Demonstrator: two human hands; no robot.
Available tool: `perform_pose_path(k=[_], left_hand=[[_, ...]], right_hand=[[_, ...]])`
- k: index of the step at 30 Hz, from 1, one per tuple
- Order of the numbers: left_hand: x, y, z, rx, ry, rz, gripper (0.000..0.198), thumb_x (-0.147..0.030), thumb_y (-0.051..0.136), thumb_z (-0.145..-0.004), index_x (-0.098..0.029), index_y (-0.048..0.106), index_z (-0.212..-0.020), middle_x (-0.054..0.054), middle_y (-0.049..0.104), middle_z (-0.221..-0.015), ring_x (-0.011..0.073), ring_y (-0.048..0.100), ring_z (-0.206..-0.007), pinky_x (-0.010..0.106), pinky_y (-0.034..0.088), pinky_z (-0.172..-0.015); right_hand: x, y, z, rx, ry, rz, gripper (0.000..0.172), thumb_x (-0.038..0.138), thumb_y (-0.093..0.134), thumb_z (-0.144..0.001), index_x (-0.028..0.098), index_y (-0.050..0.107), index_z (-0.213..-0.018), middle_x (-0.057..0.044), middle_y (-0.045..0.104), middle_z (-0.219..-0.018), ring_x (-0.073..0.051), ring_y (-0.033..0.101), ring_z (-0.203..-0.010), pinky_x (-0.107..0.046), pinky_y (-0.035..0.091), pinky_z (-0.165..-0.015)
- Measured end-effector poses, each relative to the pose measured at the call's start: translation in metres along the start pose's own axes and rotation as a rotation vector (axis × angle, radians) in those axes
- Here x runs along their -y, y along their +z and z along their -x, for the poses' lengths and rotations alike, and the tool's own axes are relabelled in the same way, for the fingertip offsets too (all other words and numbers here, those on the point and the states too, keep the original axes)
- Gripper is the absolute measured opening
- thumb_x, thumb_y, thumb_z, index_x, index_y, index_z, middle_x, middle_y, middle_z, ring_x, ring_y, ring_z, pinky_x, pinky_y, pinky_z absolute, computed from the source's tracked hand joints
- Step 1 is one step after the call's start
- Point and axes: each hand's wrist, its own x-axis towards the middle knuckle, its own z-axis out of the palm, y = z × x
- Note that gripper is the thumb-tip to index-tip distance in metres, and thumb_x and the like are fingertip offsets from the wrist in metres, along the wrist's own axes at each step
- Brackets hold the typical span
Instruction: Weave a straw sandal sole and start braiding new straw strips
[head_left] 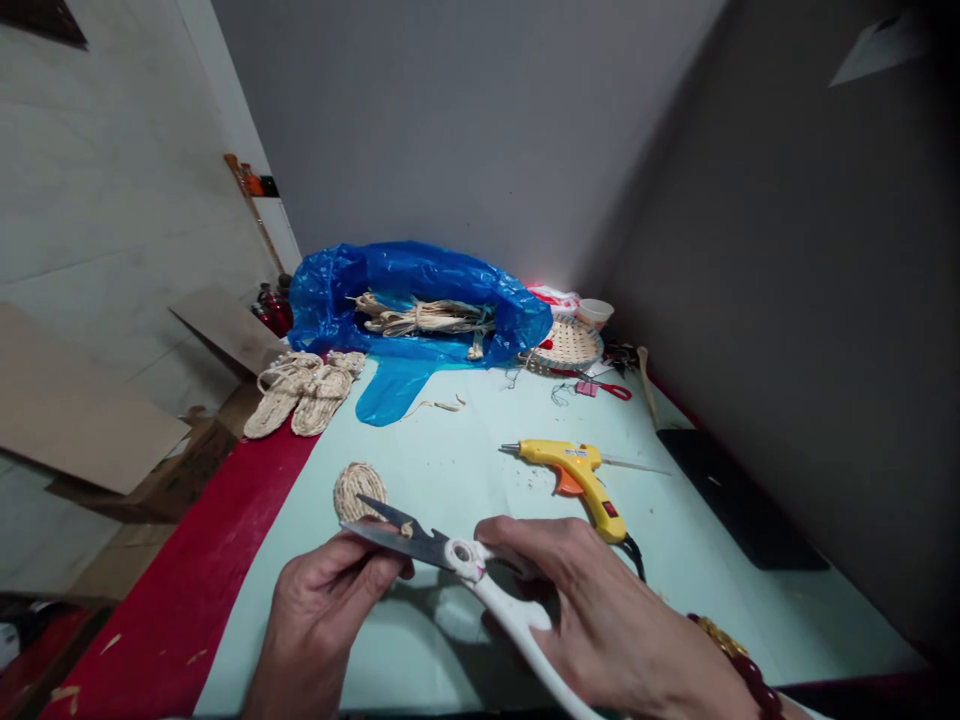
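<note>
My right hand (600,610) grips the white handles of a pair of scissors (457,560), whose dark blades stand apart and point left. My left hand (330,610) is closed in a pinch right at the blades, fingertips touching the lower blade; what it pinches is too small to name. Just beyond the blade tips lies a small round coil of woven straw (358,490) on the pale green table cover (450,460).
A yellow glue gun (577,480) lies right of centre. Behind it are a blue plastic bag (420,290) holding straw bundles, a pair of straw sandals (304,390), a woven round mat (570,342), red small scissors (604,388) and a black slab (739,495). The table's red edge (202,570) runs along the left.
</note>
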Motion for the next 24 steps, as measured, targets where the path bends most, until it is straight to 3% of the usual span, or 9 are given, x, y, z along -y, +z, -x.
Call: perform_pose_path(k=[10,18,24], left_hand=[[-0.0011,-0.0100,-0.0022,0.114,0.001,-0.096,0.008,-0.028,0.078,-0.065,-0.020,0.079,-0.066,0.001,0.070,-0.063,0.0148,0.059,-0.064,0.021,0.046,-0.061],[-0.0051,-0.0065,-0.0028,0.153,0.025,-0.130,0.011,-0.028,0.075,-0.066,-0.021,0.075,-0.058,0.001,0.069,-0.064,0.0159,0.057,-0.066,0.023,0.045,-0.062],[-0.0007,-0.0075,-0.0040,0.198,-0.002,-0.126,0.014,-0.033,0.075,-0.068,-0.020,0.077,-0.062,0.001,0.065,-0.062,0.0150,0.052,-0.063,0.023,0.042,-0.059]], right_hand=[[-0.0052,0.0012,-0.0016,0.083,0.035,-0.003,0.001,0.022,0.056,-0.084,0.023,0.056,-0.083,0.007,0.039,-0.059,-0.010,0.029,-0.055,-0.021,0.024,-0.050],[0.0000,-0.0001,-0.0023,0.068,0.043,0.025,0.015,0.031,0.058,-0.084,0.021,0.063,-0.096,0.004,0.053,-0.066,-0.012,0.038,-0.058,-0.023,0.027,-0.054],[-0.0080,0.0068,-0.0047,0.078,0.053,-0.021,0.013,0.030,0.056,-0.085,0.021,0.063,-0.090,0.004,0.051,-0.062,-0.012,0.036,-0.057,-0.022,0.026,-0.052]])
